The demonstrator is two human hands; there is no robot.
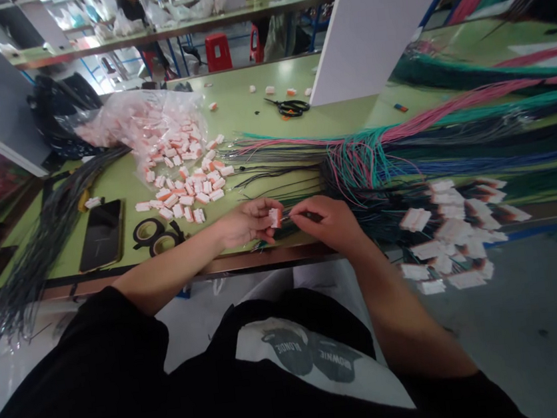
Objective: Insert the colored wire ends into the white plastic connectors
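Note:
Near the table's front edge, my left hand [250,224] pinches a small white-and-orange connector housing [275,218] between thumb and fingers. Just to its right, my right hand [327,220] has its fingertips closed on a thin wire [286,215], whose end is at the housing's orange side. Whether the wire tip sits inside the housing is too small to tell. Beyond my left hand lies a loose pile of similar connector housings [186,196], spilling from a clear plastic bag [147,113]. Bundled wires [358,159] in pink, green, black and blue stretch away to the right.
Finished-looking wires with white connectors [455,236] hang over the front edge at right. A phone [101,236], black tape rolls [148,231] and a dark wire bundle [50,235] lie at left. Black-handled scissors [289,106] rest farther back, beside a white panel [373,24].

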